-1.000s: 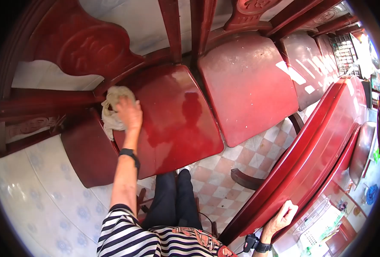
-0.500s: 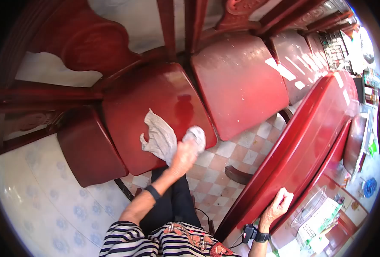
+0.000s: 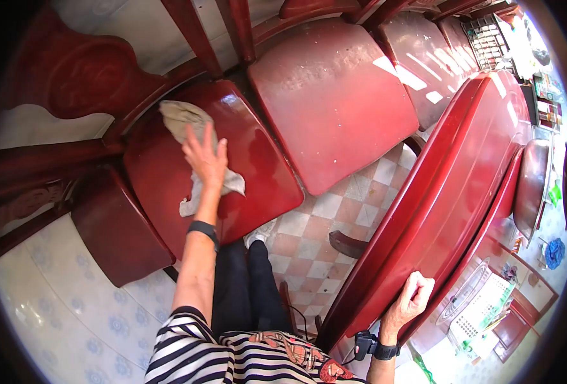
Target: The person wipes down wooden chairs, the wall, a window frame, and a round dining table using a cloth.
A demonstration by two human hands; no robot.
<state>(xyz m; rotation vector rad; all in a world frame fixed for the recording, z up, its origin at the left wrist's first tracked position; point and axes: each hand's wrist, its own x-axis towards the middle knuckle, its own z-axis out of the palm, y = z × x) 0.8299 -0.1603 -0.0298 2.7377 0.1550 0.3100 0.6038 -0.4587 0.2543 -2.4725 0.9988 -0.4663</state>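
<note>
A grey-beige cloth (image 3: 187, 118) lies on the glossy red wooden seat (image 3: 258, 185) of a chair-like bench. My left hand (image 3: 206, 157) presses down on this cloth with its fingers spread. Parts of the cloth stick out on both sides below the palm. My right hand (image 3: 412, 297) is closed in a fist and rests on the near edge of the red table (image 3: 424, 224); nothing shows in it. Both wrists wear dark bands, and a small black device sits by the right one.
A duller red seat (image 3: 334, 96) with pale specks adjoins on the right, and a smaller dark red seat (image 3: 114, 224) on the left. Carved backrests (image 3: 94, 80) rise behind. Below are checkered floor tiles (image 3: 322, 224). A white plastic basket (image 3: 481, 310) stands at the right.
My left hand has swept the cloth up and left across the seat, and its fingers have spread. The view has shifted slightly. My right fist stays at the table edge.
</note>
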